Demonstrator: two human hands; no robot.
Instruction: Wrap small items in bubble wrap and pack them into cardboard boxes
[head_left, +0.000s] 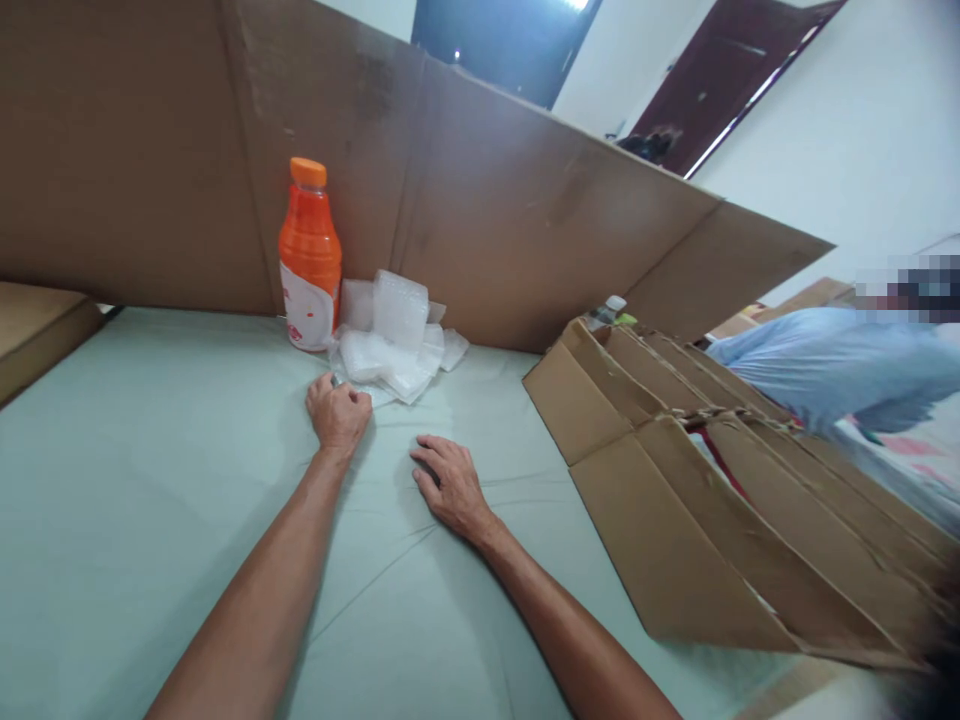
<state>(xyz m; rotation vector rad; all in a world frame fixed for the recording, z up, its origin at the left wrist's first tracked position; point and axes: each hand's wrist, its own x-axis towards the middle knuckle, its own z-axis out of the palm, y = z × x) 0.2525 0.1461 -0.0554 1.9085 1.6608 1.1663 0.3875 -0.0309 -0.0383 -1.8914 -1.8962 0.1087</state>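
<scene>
My left hand (339, 412) rests as a closed fist on the pale green table cover (135, 480), just in front of a pile of clear plastic trays (394, 335). Whether it holds anything small is hidden by the fingers. My right hand (448, 485) lies palm down on the cover a little to the right, fingers slightly curled, holding nothing. An orange drink bottle (309, 255) with an orange cap stands upright behind the left hand, next to the plastic pile.
A tall cardboard screen (487, 210) walls off the back. Several opened cardboard boxes (712, 500) stand at the right. A cardboard slab (37, 330) lies at the left edge. A person in a light blue shirt (825, 365) is beyond the boxes.
</scene>
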